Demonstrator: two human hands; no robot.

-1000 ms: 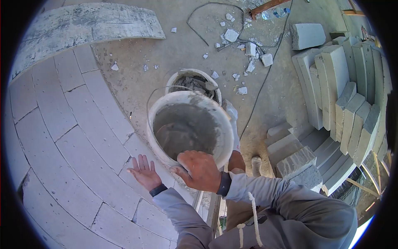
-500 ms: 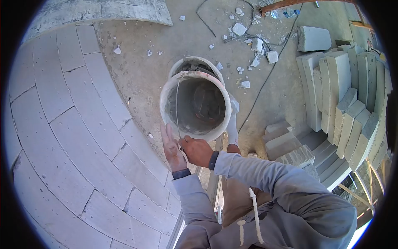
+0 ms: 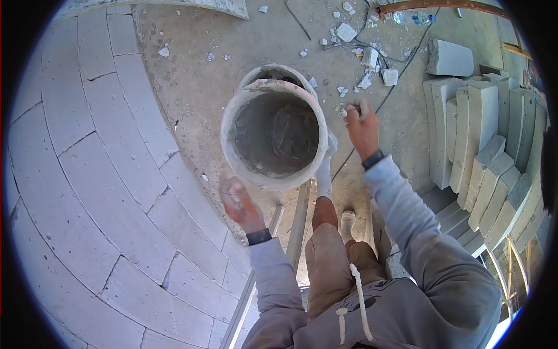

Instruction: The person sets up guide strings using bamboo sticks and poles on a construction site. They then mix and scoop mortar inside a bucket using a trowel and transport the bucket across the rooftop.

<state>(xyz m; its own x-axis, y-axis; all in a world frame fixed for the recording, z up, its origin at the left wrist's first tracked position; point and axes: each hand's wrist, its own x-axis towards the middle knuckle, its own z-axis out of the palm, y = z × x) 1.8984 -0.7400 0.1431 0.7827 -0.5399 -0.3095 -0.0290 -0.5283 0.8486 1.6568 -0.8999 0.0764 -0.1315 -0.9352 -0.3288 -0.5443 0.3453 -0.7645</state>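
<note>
A round bucket [image 3: 232, 157] with grey residue inside stands in front of me, partly over a second bucket [image 3: 247, 78] behind it. Just below the left part of its rim is my left hand [image 3: 239, 205], blurred by motion, with the fingers spread and nothing visible in them. My right hand [image 3: 364, 132] is raised to the right of the bucket, away from its rim; the fingers are parted and slightly bent, and it holds nothing. Neither hand visibly touches the bucket.
A pale block wall [image 3: 110, 157] curves along the left. Stacked blocks [image 3: 476, 134] fill the right side. Broken pieces [image 3: 346, 32], a black cable [image 3: 401, 75] and a plastic bottle [image 3: 423, 18] lie on the floor. Metal rails [image 3: 300, 227] run beside my legs.
My right hand has let go of the bucket's wire handle and moved up and right. My left hand has dropped slightly from beside the rim. The bucket, tilted a second ago, has swung to a more upright position.
</note>
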